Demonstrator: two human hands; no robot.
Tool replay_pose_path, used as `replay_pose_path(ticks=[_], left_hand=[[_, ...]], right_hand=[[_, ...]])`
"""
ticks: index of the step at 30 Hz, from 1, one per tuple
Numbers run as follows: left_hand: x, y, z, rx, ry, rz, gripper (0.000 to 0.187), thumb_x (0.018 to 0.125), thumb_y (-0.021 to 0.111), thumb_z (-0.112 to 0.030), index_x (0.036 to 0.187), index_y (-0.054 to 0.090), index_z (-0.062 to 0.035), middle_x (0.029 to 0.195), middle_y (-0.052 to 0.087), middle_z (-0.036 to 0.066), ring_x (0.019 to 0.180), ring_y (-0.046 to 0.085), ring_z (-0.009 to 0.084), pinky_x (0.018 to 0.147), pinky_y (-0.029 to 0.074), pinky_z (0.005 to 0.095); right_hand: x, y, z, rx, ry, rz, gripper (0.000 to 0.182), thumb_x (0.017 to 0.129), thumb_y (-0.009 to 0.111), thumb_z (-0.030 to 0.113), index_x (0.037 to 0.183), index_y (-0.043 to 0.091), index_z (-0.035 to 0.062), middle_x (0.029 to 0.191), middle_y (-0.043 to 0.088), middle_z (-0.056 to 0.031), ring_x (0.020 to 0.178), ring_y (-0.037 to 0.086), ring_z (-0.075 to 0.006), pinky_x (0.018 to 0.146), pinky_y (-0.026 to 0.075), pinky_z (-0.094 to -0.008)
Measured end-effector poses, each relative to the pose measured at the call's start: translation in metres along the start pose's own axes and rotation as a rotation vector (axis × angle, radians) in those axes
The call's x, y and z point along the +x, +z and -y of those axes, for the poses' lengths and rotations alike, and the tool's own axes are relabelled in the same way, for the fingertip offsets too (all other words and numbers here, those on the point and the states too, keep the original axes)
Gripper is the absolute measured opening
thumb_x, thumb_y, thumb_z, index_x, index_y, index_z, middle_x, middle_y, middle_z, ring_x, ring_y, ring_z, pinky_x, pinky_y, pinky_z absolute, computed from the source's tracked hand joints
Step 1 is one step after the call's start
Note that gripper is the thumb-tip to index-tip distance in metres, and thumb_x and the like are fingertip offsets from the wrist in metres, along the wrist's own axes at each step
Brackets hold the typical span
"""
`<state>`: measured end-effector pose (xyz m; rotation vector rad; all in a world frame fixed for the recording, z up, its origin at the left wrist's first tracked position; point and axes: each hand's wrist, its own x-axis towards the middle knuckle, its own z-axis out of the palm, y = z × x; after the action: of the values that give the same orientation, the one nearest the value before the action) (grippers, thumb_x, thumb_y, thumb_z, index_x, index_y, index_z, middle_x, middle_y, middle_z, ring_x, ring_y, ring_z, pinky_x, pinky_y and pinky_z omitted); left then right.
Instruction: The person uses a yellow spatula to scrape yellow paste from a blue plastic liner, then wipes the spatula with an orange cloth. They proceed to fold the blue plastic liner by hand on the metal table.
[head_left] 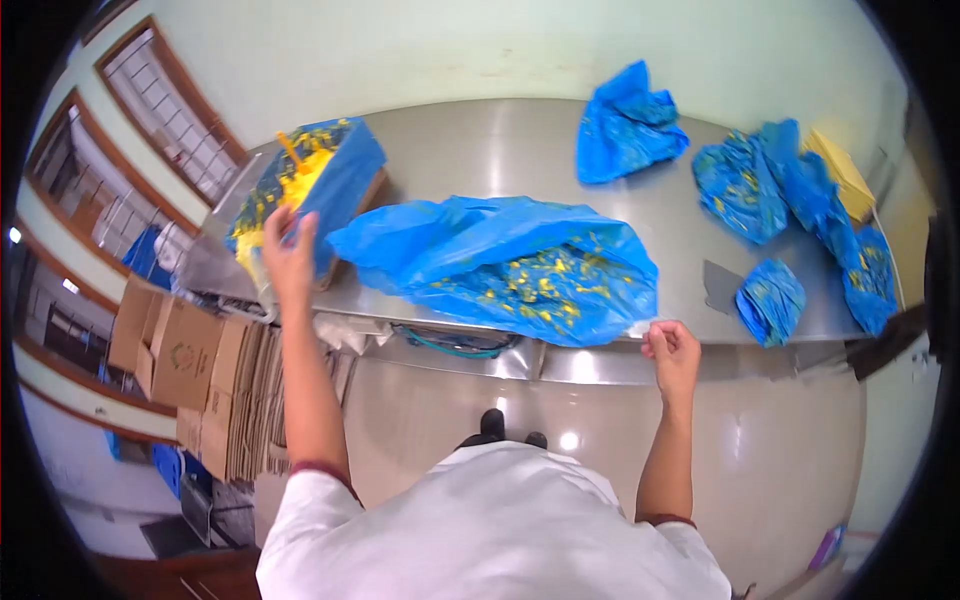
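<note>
A large blue plastic bag, smeared with yellow bits, lies spread along the front of the steel table. My right hand is at the bag's right front corner. Its fingers are curled and pinched together beside a small whitish patch; what they grip is too small to make out. On the left stands a box lined with blue plastic, holding a yellow mass with an orange-yellow stick-like piece poking up. My left hand is raised in front of this box, fingers apart, with nothing visible in it.
Crumpled blue bags with yellow smears lie at the back and right of the steel table. A yellow block-like item is at the far right. Flattened cardboard boxes are stacked below left. A grey flat piece lies on the right.
</note>
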<state>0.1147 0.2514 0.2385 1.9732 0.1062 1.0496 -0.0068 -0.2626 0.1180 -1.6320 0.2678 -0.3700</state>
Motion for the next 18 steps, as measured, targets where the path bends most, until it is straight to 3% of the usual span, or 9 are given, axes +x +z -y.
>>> replay_pose_path(ticks=[3, 6, 12, 18], left_hand=[[-0.034, -0.024, 0.055, -0.103, -0.056, -0.108, 0.041, 0.085, 0.074, -0.019, 0.117, 0.057, 0.0004, 0.1, 0.063, 0.007, 0.089, 0.059, 0.0126, 0.083, 0.046, 0.0257], [-0.059, -0.03, 0.049, -0.032, -0.14, -0.032, 0.044, 0.084, 0.075, -0.022, 0.118, 0.057, 0.0003, 0.101, 0.064, 0.006, 0.09, 0.059, 0.0122, 0.079, 0.045, 0.024], [-0.062, -0.034, 0.07, 0.06, -0.192, 0.123, 0.041, 0.084, 0.074, -0.028, 0.109, 0.062, 0.0022, 0.095, 0.066, 0.008, 0.083, 0.059, 0.0139, 0.078, 0.047, 0.0283], [-0.057, -0.02, 0.06, 0.022, -0.254, 0.231, 0.035, 0.085, 0.073, -0.026, 0.1, 0.066, 0.0042, 0.086, 0.067, 0.006, 0.077, 0.059, 0.011, 0.073, 0.048, 0.0243]], right_hand=[[0.005, -0.014, 0.006, -0.325, -0.155, -0.174, 0.015, 0.085, 0.069, 0.009, 0.093, 0.062, -0.0007, 0.08, 0.065, -0.007, 0.067, 0.061, -0.0123, 0.062, 0.05, -0.0274], [0.011, -0.01, 0.05, -0.552, -0.349, -0.242, 0.015, 0.081, 0.07, 0.008, 0.093, 0.062, 0.002, 0.084, 0.064, -0.0081, 0.072, 0.062, -0.019, 0.066, 0.05, -0.0301], [0.049, 0.031, 0.09, -0.911, -0.7, -0.011, 0.021, 0.074, 0.075, 0.013, 0.09, 0.064, 0.0062, 0.088, 0.062, -0.0104, 0.088, 0.059, -0.0278, 0.075, 0.049, -0.0378], [0.084, 0.061, 0.091, -1.362, -0.715, 0.164, 0.021, 0.071, 0.076, 0.016, 0.088, 0.066, 0.0077, 0.088, 0.063, -0.0106, 0.091, 0.061, -0.0301, 0.075, 0.05, -0.0399]])
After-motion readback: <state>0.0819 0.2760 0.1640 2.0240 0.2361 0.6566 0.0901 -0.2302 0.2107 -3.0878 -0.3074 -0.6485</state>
